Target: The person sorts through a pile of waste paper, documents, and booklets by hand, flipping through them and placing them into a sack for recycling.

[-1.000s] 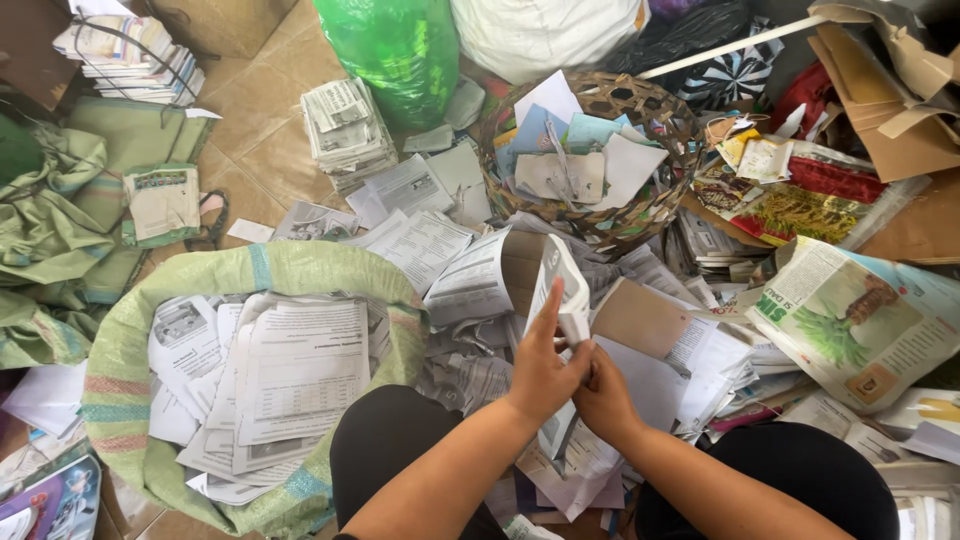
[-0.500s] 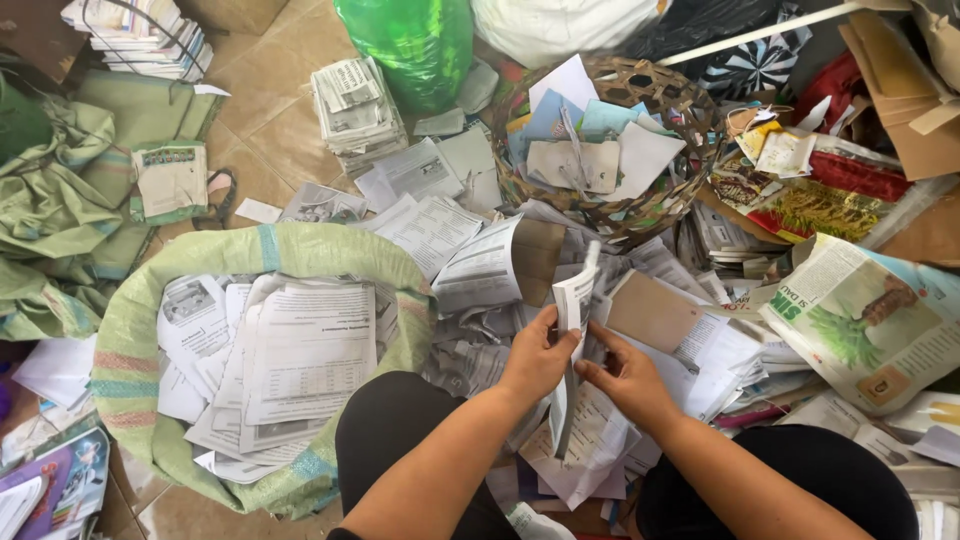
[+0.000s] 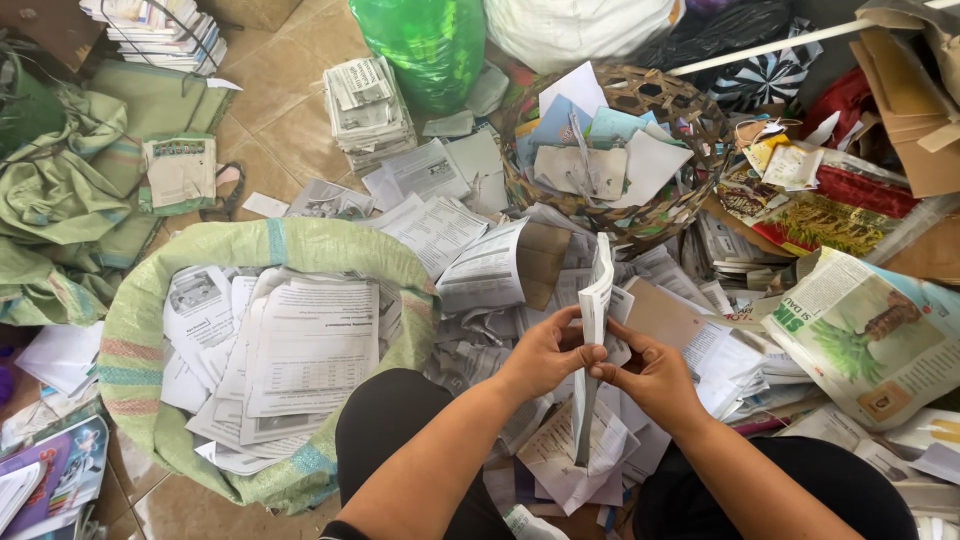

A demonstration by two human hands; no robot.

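Both hands are closed on a thin booklet [image 3: 594,330], which is held upright on edge between them: the left hand [image 3: 545,355] is pinched on its left face, the right hand [image 3: 650,378] on its right. Left of the left hand, a green sack [image 3: 150,340] of papers is seen; beyond both hands, a woven basket [image 3: 655,95].

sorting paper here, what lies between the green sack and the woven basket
In the head view, loose printed sheets cover the floor between the green sack and the woven basket.
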